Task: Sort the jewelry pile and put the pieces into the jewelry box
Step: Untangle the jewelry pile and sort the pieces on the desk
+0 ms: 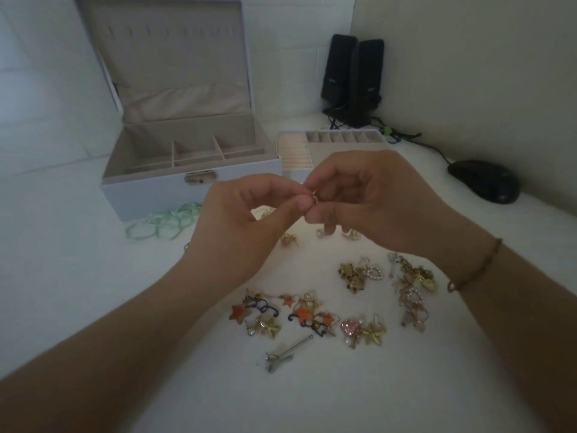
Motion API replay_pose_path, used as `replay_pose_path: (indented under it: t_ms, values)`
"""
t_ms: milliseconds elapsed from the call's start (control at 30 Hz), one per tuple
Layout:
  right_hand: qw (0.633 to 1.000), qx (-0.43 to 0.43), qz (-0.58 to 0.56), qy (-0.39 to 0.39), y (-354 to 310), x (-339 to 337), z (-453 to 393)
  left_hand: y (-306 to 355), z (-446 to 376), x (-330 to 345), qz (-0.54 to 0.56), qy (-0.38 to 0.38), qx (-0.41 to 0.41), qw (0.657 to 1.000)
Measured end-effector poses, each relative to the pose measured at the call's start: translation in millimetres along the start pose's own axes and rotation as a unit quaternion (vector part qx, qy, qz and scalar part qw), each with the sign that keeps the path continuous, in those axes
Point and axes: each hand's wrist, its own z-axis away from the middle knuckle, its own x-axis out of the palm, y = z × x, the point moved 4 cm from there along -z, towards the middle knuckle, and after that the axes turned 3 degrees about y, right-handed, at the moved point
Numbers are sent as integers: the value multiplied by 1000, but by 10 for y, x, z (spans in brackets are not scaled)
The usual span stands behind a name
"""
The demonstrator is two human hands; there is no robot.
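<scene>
Counts: two hands up over the bench (pixel 93 276), one jewelry box (pixel 187 195), one separate tray (pixel 312 151), two black speakers (pixel 352 73), one black mouse (pixel 484 181). The jewelry is too tangled to count piece by piece; I make out roughly five or six little clumps.

Left hand (pixel 237 220): fingers curled, thumb and forefinger pinching a small gold earring (pixel 314 200).

Right hand (pixel 368 195): also pinching that same earring from the other side, fingertips of both hands meeting on it. There's a thin bracelet (pixel 474 267) on that wrist.

Where the earring is: held in the air between the hands, in front of the box and the tray, above the far edge of the pile.

Jewelry pile (pixel 327 310): spread on the bench just under and nearer than the hands. Mostly gold stuff: orange stars with dark curly wires, gold starfish shapes, a pink heart stone, a pearl-edged heart, plus a silver pin (pixel 287 351) lying nearest the camera.

Jewelry box: pale, lid propped open, beige lining, divided compartments look bare, gold clasp at the front.

Tray: sits right of the box, touching or nearly so, with ring rolls and a row of small slots. The right hand blocks its front part.

Other stuff: mint green ribbon (pixel 165 223) curled in front of the box's left side; speaker cables trail along the wall toward the mouse.
</scene>
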Motion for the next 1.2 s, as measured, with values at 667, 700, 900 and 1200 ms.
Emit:
replay_pose_path:
  t_ms: [667, 700, 900, 1200]
  values:
    - [948, 151, 240, -146, 797, -640, 5, -112, 28, -9, -97, -45, -26, 994]
    - [951, 151, 228, -144, 807, -641, 4, -108, 29, -5, -98, -47, -24, 994]
    - [956, 155, 200, -145, 864, -639, -1, -82, 34, 5, -116, -54, 1, 992]
    - [952, 128, 186, -206, 766, -597, 42, -70, 29, 9, -150, -63, 28, 986]
